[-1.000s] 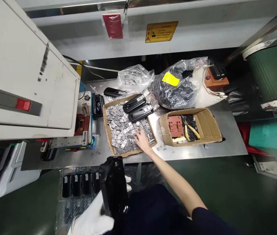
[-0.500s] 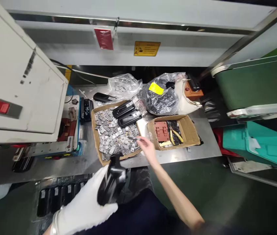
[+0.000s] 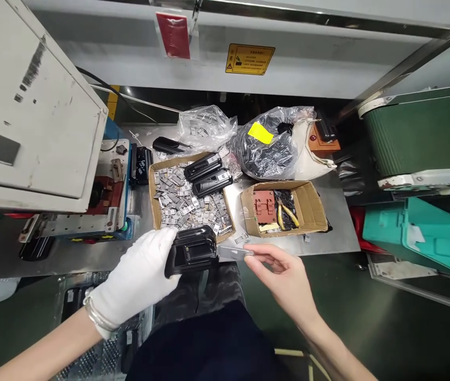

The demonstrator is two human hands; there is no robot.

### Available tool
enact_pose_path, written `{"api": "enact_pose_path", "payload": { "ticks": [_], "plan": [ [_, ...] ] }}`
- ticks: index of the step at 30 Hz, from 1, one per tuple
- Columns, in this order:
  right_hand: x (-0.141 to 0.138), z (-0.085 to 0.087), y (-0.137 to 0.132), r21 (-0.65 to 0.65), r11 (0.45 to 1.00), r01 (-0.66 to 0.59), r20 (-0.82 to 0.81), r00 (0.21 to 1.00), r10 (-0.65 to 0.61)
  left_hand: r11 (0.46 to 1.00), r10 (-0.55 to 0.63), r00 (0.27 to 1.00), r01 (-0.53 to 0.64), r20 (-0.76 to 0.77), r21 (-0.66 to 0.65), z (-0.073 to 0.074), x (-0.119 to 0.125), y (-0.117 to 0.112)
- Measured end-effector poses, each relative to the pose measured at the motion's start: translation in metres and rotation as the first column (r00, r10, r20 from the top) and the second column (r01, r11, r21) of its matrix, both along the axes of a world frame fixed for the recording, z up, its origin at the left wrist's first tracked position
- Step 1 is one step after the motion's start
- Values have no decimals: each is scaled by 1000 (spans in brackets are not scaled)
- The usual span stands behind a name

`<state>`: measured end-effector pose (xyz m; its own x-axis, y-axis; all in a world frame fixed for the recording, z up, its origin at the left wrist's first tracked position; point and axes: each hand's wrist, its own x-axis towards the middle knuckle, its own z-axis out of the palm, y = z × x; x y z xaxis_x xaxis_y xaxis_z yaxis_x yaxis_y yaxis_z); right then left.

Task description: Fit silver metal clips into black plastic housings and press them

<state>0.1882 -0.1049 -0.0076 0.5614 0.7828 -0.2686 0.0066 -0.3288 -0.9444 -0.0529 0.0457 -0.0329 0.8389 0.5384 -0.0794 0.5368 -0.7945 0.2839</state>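
My left hand, in a white glove, is closed round a black plastic housing held over the table's front edge. My bare right hand pinches a small flat silver metal piece right beside the housing's right end. Just behind both hands lies a shallow cardboard tray heaped with several similar silver pieces, and two more black housings rest on its far side.
A small cardboard box with a red part and yellow-handled pliers stands to the right. Plastic bags of parts lie at the back. A grey machine cabinet overhangs the left, with a fixture beneath. A green conveyor and teal bin stand right.
My right hand left the tray with a silver piece and came back toward me. My left hand raised the black housing up to the table edge to meet it.
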Motion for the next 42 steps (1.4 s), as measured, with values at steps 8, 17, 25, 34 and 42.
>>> {"api": "enact_pose_path", "payload": {
  "ticks": [8, 17, 25, 34, 42],
  "plan": [
    [-10, -20, 5, -152, 986, -72, 89, 992, 87, 981, -106, 994, 106, -9, 161, 1, 5, 2],
    [-74, -34, 23, -108, 990, -94, 549, 825, 138, 968, -103, 987, 127, -121, 217, -10, 18, -1],
    [-69, -57, 25, 24, 999, -31, 587, 810, 11, 967, -74, 994, 92, -83, 239, -20, 2, 3],
    [-42, -65, 31, 9, 946, -323, -354, 884, 306, 940, -158, 987, 147, 9, 308, -10, -2, 3],
    [-34, -60, 24, 24, 950, -310, -397, 869, 294, 926, -197, 980, 177, 28, 335, -6, 10, 6]
  ]
}}
